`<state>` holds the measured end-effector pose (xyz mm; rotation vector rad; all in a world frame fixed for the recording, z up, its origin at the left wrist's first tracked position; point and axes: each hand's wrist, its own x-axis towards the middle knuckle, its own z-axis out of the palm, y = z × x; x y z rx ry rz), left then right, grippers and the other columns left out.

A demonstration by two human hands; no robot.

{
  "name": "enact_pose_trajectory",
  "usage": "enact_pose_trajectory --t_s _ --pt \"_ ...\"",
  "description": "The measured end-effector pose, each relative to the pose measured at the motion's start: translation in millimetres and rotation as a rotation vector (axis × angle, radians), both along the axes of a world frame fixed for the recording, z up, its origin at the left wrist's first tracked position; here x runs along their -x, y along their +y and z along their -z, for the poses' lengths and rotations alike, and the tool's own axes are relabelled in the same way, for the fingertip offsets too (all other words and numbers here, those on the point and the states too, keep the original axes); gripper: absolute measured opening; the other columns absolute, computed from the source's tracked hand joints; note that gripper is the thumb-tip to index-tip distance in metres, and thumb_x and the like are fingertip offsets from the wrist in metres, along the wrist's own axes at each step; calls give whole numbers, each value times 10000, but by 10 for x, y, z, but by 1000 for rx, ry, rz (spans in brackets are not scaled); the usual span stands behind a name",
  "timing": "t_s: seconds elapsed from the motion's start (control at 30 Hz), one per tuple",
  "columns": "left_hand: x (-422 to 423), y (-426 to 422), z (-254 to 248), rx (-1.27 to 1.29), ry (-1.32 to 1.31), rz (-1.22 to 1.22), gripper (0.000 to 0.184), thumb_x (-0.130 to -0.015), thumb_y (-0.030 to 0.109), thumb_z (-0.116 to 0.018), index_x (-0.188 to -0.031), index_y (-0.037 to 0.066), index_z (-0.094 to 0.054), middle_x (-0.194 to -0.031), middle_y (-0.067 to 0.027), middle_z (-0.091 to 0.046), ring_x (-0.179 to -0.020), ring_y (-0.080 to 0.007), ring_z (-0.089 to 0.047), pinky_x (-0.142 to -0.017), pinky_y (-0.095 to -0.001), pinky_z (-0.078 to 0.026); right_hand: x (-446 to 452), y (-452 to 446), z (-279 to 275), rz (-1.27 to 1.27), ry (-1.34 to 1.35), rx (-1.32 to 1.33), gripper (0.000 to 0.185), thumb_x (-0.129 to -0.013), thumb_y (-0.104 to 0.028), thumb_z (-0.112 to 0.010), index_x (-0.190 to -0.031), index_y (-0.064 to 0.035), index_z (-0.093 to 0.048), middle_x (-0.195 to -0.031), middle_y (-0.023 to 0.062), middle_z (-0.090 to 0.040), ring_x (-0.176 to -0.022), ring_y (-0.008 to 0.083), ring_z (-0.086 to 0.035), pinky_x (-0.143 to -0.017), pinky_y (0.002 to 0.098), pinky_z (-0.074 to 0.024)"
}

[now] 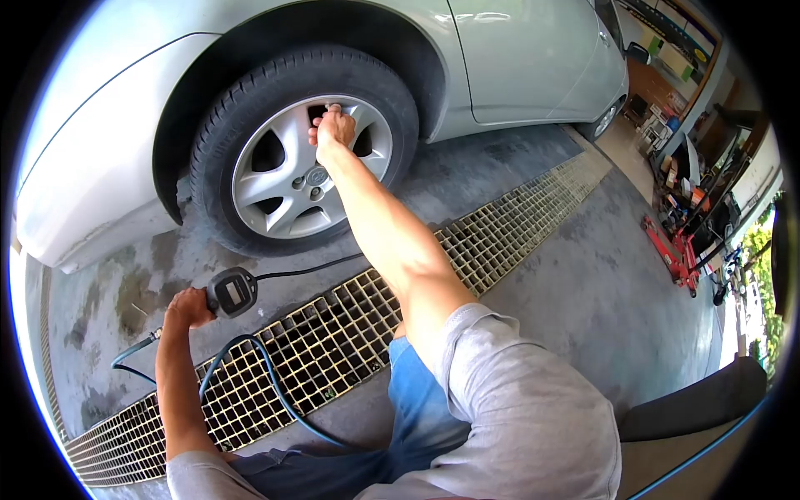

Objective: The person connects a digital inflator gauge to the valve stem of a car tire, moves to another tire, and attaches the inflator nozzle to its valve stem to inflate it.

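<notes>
My left hand [188, 308] is wrapped round the handle of a black tire inflator gauge [232, 293] with a small display, held above the floor. A thin black hose [312, 267] runs from the gauge to the right and passes behind my right arm. My right hand [335, 132] is closed in a pinch at the upper part of a silver alloy wheel [289, 133], near the inner edge of the black tire [218, 171]. What its fingertips grip is too small to make out. A blue-green air hose [133, 350] joins the handle by my left hand.
The silver car [525, 58] stands close in front of me. A metal floor grate [333, 333] crosses the concrete floor [575, 308], with a loop of hose [268, 367] lying over it. A red floor jack [673, 254] and shelves of clutter are at the right.
</notes>
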<state>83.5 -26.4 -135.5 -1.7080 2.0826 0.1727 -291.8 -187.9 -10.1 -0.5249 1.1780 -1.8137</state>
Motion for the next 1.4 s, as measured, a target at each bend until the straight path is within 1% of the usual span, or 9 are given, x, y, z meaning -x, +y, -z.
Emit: enact_pose_trajectory --t_s 0.2,0.27,0.4,0.6,0.87,0.93,1.0,1.07,1.4 --pt "-25 -6 24 26 43 22 459 -738 367 -751 -1072 54 -725 -1051 -194 -737 -1053 -352 -698 -931 -434 -557 -29 -62 28 84 115 40 242 -957 -204 -624 -866 20 -644 -706 92 -650 -491 157 -595 -387 296 -476" --pt "-75 -24 87 35 14 33 450 -729 354 -747 -1063 54 -726 -1043 -197 -737 -1044 -355 -701 -915 -443 -565 7 -89 45 63 109 46 341 -1002 -205 -530 -748 11 -601 -654 106 -644 -469 184 -596 -392 321 -475" --pt "-79 -8 60 35 35 31 429 -719 340 -743 -1035 51 -729 -1036 -199 -737 -1024 -357 -707 -901 -450 -571 69 -119 89 -58 72 -20 369 -1033 -268 -435 -814 -11 -582 -643 68 -611 -468 174 -585 -413 306 -460" --pt "-80 -22 47 37 42 10 418 -709 320 -730 -1030 54 -730 -1029 -196 -739 -1031 -354 -704 -906 -448 -568 -24 11 -10 28 201 -9 253 -972 -208 -559 -870 14 -627 -781 89 -658 -540 183 -625 -462 317 -512" --pt "-74 -6 65 43 64 9 417 -701 305 -718 -1037 59 -730 -1029 -191 -740 -1033 -353 -703 -908 -445 -567 9 -3 32 -2 84 -31 307 -1010 -266 -497 -959 -4 -648 -736 85 -673 -534 174 -613 -448 303 -481" --pt "-69 -1 63 64 54 12 410 -702 301 -716 -1034 61 -731 -1027 -188 -741 -1031 -354 -704 -910 -442 -567 332 -799 606 39 541 174 314 -1012 -273 -495 -976 1 -645 -743 87 -671 -534 174 -611 -449 302 -483" --pt "-78 1 62 61 62 11 405 -701 296 -715 -1032 62 -734 -1028 -186 -742 -1030 -354 -706 -910 -440 -568 388 -958 713 22 599 195 316 -1013 -276 -498 -985 3 -644 -751 86 -669 -535 173 -611 -449 302 -485" --pt "-78 -5 66 52 58 11 400 -700 291 -713 -1029 64 -736 -1028 -185 -743 -1029 -353 -707 -910 -439 -569 256 -611 403 -51 261 27 312 -1014 -275 -504 -986 3 -643 -759 84 -668 -538 172 -613 -449 302 -486" --pt "-68 -37 90 64 47 25 351 -703 265 -692 -981 59 -753 -1008 -185 -747 -1007 -349 -714 -897 -434 -574 -37 -10 99 37 291 83 242 -972 -198 -613 -921 34 -661 -769 93 -663 -546 175 -630 -409 292 -482"
